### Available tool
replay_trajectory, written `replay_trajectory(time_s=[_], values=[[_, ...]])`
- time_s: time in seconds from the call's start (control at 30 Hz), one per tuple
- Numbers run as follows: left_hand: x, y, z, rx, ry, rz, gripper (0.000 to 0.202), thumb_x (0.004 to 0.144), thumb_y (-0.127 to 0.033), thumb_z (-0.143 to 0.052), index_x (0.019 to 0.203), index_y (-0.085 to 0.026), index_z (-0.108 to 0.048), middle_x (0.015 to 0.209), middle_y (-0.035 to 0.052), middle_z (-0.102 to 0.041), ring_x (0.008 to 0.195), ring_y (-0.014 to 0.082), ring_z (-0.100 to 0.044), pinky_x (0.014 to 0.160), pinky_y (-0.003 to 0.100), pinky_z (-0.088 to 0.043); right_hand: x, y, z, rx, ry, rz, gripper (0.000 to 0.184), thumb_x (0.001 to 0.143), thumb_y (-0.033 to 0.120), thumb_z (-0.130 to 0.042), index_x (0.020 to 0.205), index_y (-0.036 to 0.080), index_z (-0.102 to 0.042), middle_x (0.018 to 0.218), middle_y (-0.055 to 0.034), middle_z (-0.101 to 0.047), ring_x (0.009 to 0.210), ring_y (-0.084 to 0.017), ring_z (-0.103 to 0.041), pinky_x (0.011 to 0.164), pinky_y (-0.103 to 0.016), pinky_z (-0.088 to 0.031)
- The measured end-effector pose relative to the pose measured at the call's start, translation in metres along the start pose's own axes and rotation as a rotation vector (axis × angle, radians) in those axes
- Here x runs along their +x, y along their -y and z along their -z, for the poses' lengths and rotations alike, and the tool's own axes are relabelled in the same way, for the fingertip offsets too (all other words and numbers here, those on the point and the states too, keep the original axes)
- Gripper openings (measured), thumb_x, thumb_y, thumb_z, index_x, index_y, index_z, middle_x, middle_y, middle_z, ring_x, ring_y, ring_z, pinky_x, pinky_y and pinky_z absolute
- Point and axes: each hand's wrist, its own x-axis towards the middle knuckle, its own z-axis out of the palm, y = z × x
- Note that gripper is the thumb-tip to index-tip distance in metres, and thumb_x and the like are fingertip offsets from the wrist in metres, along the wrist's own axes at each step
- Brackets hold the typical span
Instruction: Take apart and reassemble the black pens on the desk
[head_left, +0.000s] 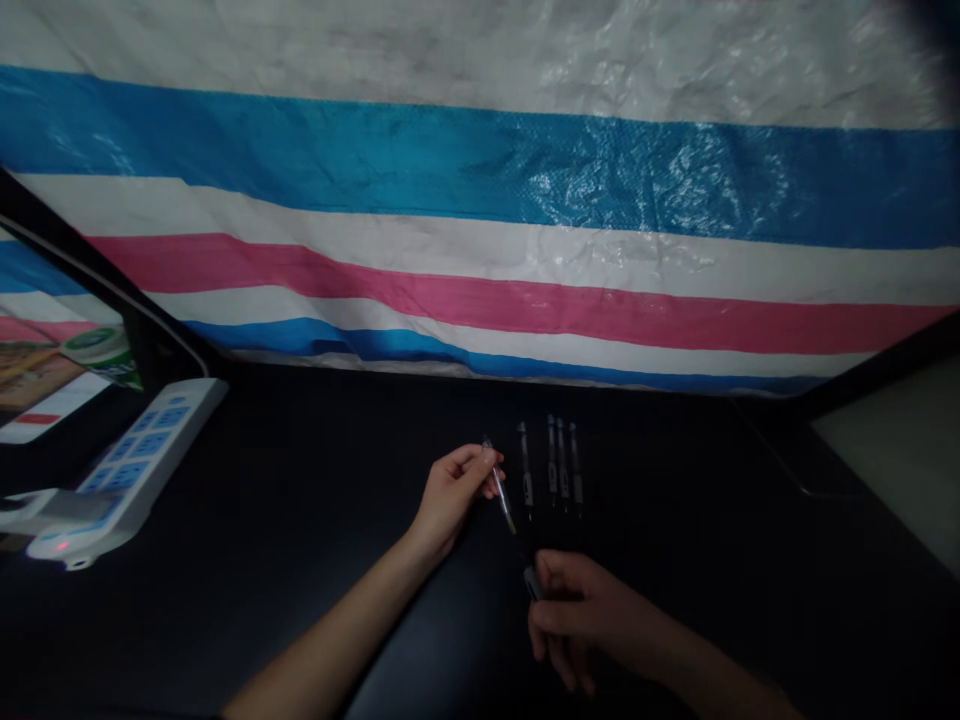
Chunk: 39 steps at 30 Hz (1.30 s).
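Note:
Near the middle of the dark table, my left hand [454,492] pinches the far end of a slim pen [505,507] with a clear barrel. My right hand [581,610], closer to me, is closed with thumb and finger on the pen's dark grip end. The pen slants from far left to near right between both hands. Its dark middle blends into the table, so I cannot tell whether it is in one piece. Just beyond and to the right, a similar pen [527,475] lies alone, beside a group of several pens [564,470] in a row.
A white power strip [154,455] with blue sockets lies on the left, a plug in its near end. Behind it are a green-and-white container [97,345] and a white card-like item [52,408]. Striped plastic sheeting [480,170] hangs along the table's back.

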Motion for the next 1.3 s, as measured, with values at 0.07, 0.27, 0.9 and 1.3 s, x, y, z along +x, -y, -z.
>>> replay_trajectory(time_s=[0.07, 0.27, 0.9, 1.3], values=[[0.001, 0.0, 0.001, -0.043, -0.033, -0.014, 0.033, 0.072, -0.043, -0.077, 0.079, -0.012, -0.071, 0.064, 0.0017, -0.066, 0.051, 0.0062, -0.052, 0.051, 0.018, -0.042, 0.0, 0.0, -0.001, -0.008, 0.002, 0.011, 0.026, 0.076, 0.028, -0.064, 0.078, 0.019, -0.039, 0.065, 0.0008, -0.066, 0.038, -0.006, -0.054, 0.034, -0.012, -0.035], [0.005, 0.001, 0.005, -0.135, -0.11, 0.0, 0.036, 0.066, -0.043, -0.081, 0.078, -0.011, -0.071, 0.063, 0.002, -0.066, 0.051, 0.0052, -0.053, 0.049, 0.015, -0.041, 0.003, -0.006, 0.0, -0.003, -0.002, 0.023, 0.035, 0.074, 0.037, -0.069, 0.077, 0.019, -0.038, 0.065, 0.0002, -0.065, 0.043, -0.008, -0.057, 0.035, -0.014, -0.04], [0.002, 0.002, 0.0, -0.062, -0.114, -0.002, 0.034, 0.07, -0.042, -0.079, 0.078, -0.011, -0.069, 0.062, 0.002, -0.066, 0.051, 0.0055, -0.053, 0.051, 0.016, -0.042, 0.006, -0.007, 0.004, 0.027, -0.04, 0.075, 0.032, 0.073, 0.031, -0.071, 0.076, 0.018, -0.042, 0.066, 0.0004, -0.064, 0.047, -0.008, -0.057, 0.037, -0.015, -0.043], [-0.007, 0.01, -0.007, 0.033, 0.071, 0.056, 0.03, 0.075, -0.041, -0.076, 0.074, -0.013, -0.064, 0.059, 0.0007, -0.066, 0.051, 0.0077, -0.058, 0.051, 0.017, -0.044, 0.009, -0.009, 0.004, 0.104, -0.121, 0.104, 0.035, 0.073, 0.036, -0.073, 0.075, 0.018, -0.042, 0.06, 0.0036, -0.06, 0.041, -0.006, -0.05, 0.033, -0.013, -0.036]])
